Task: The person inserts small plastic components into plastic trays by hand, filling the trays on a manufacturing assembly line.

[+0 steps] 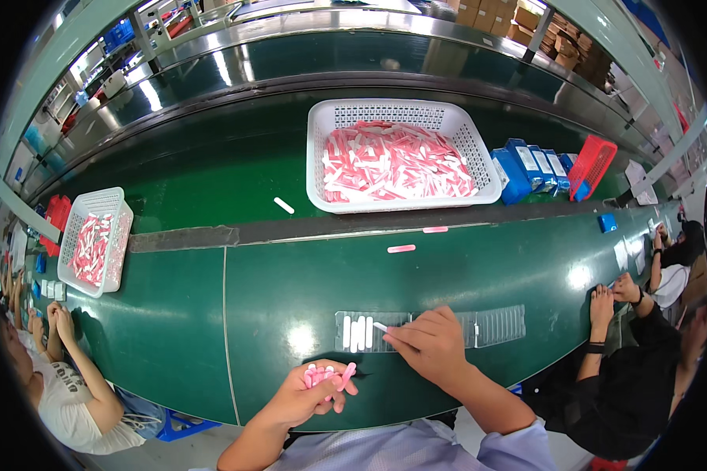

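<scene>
A clear plastic tray (499,323) with narrow slots lies on the green table in front of me. Several white nail files (357,334) stand side by side in its left end. Over the tray, my right hand (436,345) pinches one white nail file (380,326) between thumb and fingers, just right of that row. My left hand (302,396), lower and to the left, is closed around a bunch of pink-and-white nail files (322,377). One of them sticks up beside the thumb. The right part of the tray shows bare slots, and my right hand covers its middle.
A large white basket (404,206) heaped with pink and white files stands beyond the table's dark ledge. Blue boxes (530,169) and a red basket (593,166) sit right of it. Another white basket (118,259) is at left. Loose files (401,249) lie about. People work at both sides.
</scene>
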Action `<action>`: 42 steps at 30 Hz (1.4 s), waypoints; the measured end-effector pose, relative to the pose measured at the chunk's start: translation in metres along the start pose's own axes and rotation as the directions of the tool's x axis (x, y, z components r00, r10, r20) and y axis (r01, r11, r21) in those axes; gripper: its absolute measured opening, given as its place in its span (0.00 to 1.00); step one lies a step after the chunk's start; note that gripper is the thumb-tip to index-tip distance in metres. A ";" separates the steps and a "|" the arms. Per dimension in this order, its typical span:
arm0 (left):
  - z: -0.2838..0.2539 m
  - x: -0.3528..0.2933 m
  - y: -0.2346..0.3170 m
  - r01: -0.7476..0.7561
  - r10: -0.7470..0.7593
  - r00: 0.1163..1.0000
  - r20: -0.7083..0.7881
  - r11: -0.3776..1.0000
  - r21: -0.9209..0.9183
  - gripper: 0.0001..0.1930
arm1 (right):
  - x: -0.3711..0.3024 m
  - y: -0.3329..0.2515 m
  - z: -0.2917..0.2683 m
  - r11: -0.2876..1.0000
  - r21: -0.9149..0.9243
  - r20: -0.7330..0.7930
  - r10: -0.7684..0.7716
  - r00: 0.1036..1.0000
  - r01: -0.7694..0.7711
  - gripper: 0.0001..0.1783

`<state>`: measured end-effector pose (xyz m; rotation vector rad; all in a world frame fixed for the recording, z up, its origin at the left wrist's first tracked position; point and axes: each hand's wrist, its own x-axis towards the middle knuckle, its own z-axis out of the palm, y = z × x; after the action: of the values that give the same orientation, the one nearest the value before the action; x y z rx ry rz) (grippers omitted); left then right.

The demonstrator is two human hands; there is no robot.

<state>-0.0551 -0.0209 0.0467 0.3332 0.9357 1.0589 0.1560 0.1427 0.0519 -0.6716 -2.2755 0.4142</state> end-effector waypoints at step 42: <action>0.036 0.026 0.020 -0.209 0.292 0.951 0.101 0.364 0.908 0.28 | -0.024 0.003 -0.018 0.996 -0.065 0.279 -0.048 0.959 0.069 0.14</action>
<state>-0.0344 0.0176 0.0674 1.4326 1.5410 0.7105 0.1842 0.1331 0.0499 -0.6122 -2.5809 0.4194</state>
